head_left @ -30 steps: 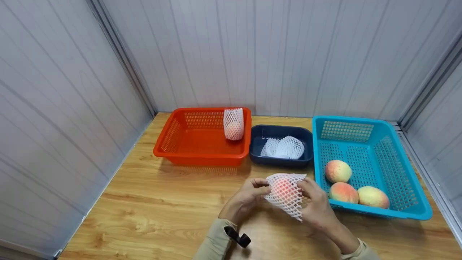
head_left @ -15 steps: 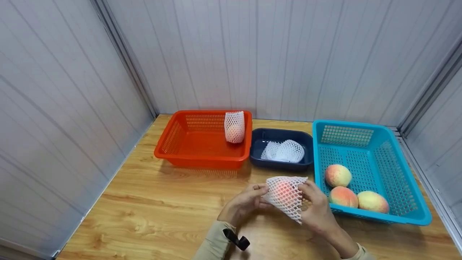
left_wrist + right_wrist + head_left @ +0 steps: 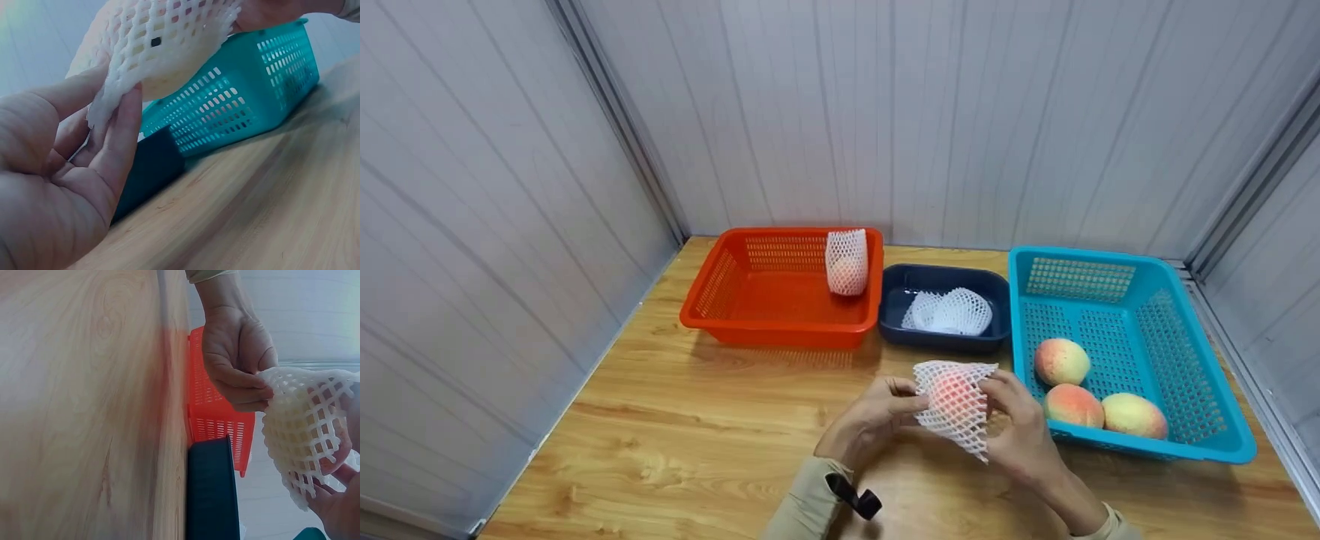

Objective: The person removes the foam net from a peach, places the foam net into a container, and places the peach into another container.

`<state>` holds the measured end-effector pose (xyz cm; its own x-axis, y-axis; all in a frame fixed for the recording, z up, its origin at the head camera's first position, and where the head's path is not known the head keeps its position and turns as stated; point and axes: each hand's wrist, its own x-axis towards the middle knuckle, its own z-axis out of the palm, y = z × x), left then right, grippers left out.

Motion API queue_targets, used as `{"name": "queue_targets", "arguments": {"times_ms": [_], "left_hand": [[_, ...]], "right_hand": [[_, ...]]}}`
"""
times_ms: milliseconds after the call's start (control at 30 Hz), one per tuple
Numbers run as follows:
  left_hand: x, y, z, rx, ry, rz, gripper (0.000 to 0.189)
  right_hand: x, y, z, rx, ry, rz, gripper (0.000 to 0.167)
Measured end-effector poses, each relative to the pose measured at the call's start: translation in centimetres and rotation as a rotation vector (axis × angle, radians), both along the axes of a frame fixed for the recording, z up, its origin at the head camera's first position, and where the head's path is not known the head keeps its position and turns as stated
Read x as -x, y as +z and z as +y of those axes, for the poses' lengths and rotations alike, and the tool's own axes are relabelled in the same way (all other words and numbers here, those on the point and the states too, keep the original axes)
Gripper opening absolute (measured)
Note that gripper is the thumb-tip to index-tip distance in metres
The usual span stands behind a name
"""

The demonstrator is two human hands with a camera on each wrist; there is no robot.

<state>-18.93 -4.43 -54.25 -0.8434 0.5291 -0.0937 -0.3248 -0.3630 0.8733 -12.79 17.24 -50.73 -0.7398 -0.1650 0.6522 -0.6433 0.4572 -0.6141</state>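
A peach (image 3: 952, 394) sits inside a white foam net sleeve (image 3: 956, 429), held above the table between both hands. My left hand (image 3: 874, 416) pinches the sleeve's left edge between thumb and fingers, as the left wrist view shows close up. On the other side, my right hand (image 3: 1024, 431) grips the sleeve's right edge. Its fingers (image 3: 320, 498) curl at the net beside the peach in the right wrist view, where part of the fruit shows bare at the sleeve's opening. The net tapers to a loose corner pointing down.
An orange basket (image 3: 784, 326) at the back left holds one net-wrapped peach (image 3: 846, 271). Beside it, a dark blue tray (image 3: 945, 341) contains white foam nets (image 3: 952, 311). At right stands a turquoise basket (image 3: 1196, 330) with three bare peaches (image 3: 1062, 361). Panel walls enclose the wooden table (image 3: 682, 450).
My left thumb has shifted slightly right along the net toward the peach. The sleeve and right hand stay nearly in place; the baskets have not moved.
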Motion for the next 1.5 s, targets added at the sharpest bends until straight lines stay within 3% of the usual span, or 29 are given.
{"name": "queue_targets", "arguments": {"times_ms": [200,433,867,1033,1100,1300,1500], "left_hand": [[-0.3,0.1,0.0,0.064,0.029,0.039,0.024],[-0.3,0.4,-0.1,0.045,0.052,0.048,0.018],[0.3,-0.1,-1.8,0.075,0.102,0.03,0.013],[0.6,-0.2,-2.2,0.061,0.148,0.03,0.015],[0.6,-0.2,-2.3,0.071,0.172,0.023,0.015],[1.2,0.7,-2.8,0.067,0.228,0.006,0.013],[2.0,2.0,-3.5,0.094,0.274,0.025,0.011]], "right_hand": [[-0.5,0.3,0.2,-0.031,-0.026,-0.031,0.064],[-0.4,1.0,0.2,-0.065,-0.046,-0.095,0.065],[-0.5,1.2,1.5,-0.052,0.023,-0.026,0.077],[-0.2,1.1,1.9,-0.023,0.032,0.05,0.079],[-0.3,1.2,2.2,-0.021,0.024,0.037,0.078],[-0.9,1.9,3.1,-0.061,-0.033,-0.038,0.074],[-1.0,2.0,3.9,-0.039,-0.025,-0.008,0.075]]}}
